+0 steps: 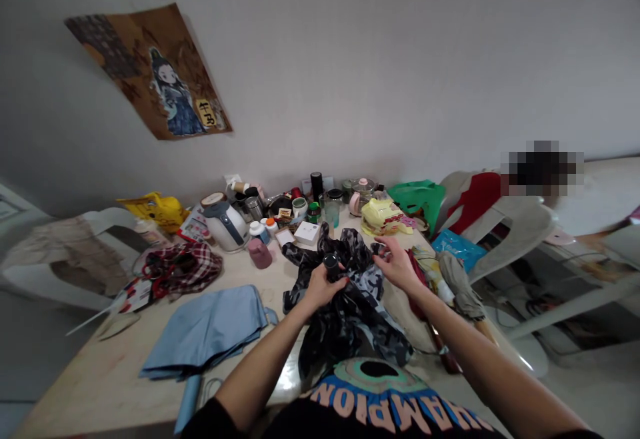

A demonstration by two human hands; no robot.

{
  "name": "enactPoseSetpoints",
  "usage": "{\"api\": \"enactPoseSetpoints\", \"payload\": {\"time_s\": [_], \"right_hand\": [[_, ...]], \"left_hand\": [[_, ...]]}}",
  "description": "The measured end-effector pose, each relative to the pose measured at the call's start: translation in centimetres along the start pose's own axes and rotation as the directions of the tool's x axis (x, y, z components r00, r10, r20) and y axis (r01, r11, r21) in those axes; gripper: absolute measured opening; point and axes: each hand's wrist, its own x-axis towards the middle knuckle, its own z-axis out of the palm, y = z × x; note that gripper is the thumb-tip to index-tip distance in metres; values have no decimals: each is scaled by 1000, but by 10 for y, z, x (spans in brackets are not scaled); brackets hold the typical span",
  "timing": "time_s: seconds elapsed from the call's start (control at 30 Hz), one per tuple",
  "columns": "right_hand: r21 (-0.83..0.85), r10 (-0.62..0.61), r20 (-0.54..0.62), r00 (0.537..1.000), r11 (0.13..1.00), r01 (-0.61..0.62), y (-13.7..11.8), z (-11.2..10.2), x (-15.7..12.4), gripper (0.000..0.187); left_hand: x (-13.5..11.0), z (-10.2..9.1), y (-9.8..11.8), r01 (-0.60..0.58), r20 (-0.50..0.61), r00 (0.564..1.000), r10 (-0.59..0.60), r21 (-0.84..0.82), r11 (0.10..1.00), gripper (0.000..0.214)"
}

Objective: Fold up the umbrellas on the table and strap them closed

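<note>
A folding umbrella with black and grey camouflage fabric lies loose on the table's front middle, its cloth spilling toward me. My left hand is closed around the umbrella's black handle end, which points upward. My right hand pinches the edge of the fabric at the umbrella's right side, fingers curled. A light blue folded umbrella rests flat on the table to the left of my left forearm.
A red plaid umbrella lies at the left, a beige umbrella at the right. A white kettle, pink cup, jars, bottles and a yellow bag crowd the back. White plastic chairs stand on both sides.
</note>
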Motion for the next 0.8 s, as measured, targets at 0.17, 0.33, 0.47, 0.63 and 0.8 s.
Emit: {"api": "enactPoseSetpoints", "payload": {"time_s": [0.17, 0.33, 0.47, 0.63, 0.8], "right_hand": [[22, 31, 196, 980, 999, -36, 15, 8, 15, 48], [56, -9, 291, 957, 998, -7, 2, 30, 28, 54], [61, -46, 402, 914, 998, 24, -6, 38, 37, 47], [60, -89, 497, 863, 996, 67, -16, 40, 26, 40], [57, -183, 586, 789, 981, 185, -41, 34, 2, 28]], "left_hand": [[1, 3, 2, -24, 24, 999, 23, 16, 1000, 28], [-1, 5, 6, -41, 54, 998, 40, 13, 999, 32], [-3, 7, 8, -19, 56, 998, 18, 9, 1000, 34], [-7, 7, 12, 34, -4, 999, -34, -6, 999, 59], [-8, 12, 10, -18, -62, 998, 17, -29, 999, 70]]}}
